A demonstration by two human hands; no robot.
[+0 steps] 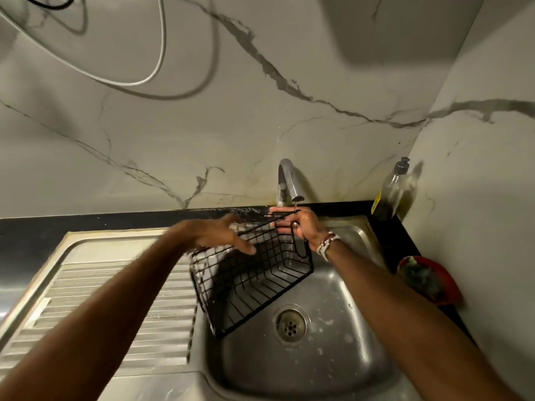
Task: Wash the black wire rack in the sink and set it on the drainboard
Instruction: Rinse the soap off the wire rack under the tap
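The black wire rack (249, 282) is a basket shape, held tilted over the steel sink (315, 351), its lower corner near the drain (290, 324). My right hand (304, 227), with a bead bracelet at the wrist, grips the rack's upper rim right under the tap spout (292, 183). My left hand (223, 235) is blurred, its fingers stretched out flat along the rack's left upper edge. The ribbed drainboard (115, 302) lies to the left of the sink, partly under my left forearm.
A dish soap bottle (390, 192) stands at the back right corner on the black counter edge. A red bowl (428, 279) with something dark in it sits right of the sink. Marble wall rises behind, with cables hanging at top left.
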